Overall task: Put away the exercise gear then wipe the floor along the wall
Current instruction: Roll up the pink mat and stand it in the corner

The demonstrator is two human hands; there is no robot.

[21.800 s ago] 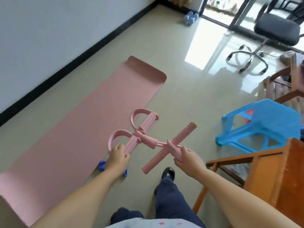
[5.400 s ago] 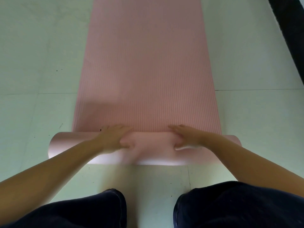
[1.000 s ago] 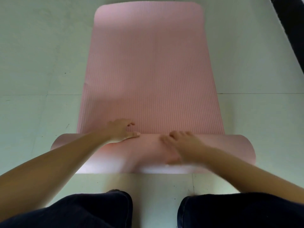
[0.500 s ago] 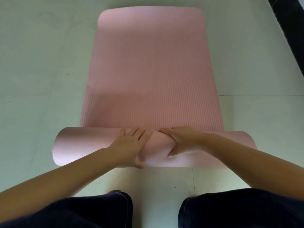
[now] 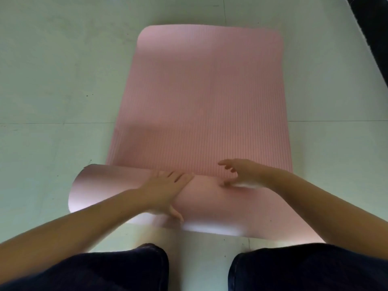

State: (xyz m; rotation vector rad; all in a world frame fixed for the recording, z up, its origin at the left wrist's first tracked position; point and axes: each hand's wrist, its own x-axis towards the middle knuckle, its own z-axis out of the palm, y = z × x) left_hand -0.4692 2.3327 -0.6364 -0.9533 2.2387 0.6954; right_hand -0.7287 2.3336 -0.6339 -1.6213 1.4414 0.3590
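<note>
Mat (image 5: pixel 201 97) lies half rolled on the floor (image 5: pixel 52 80); left hand (image 5: pixel 165 190) presses flat on the roll, right hand (image 5: pixel 243 173) hovers with spread fingers.

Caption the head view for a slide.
Left hand presses the mat roll; right hand open above it.

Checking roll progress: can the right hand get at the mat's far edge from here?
Probably not without moving forward. The right hand hovers at the roll, and a long flat stretch of mat lies between it and the far edge. Nothing blocks it.

Bare floor (image 5: pixel 52 85) flanks the mat (image 5: pixel 201 97); knees (image 5: pixel 126 269) crowd behind.
</note>
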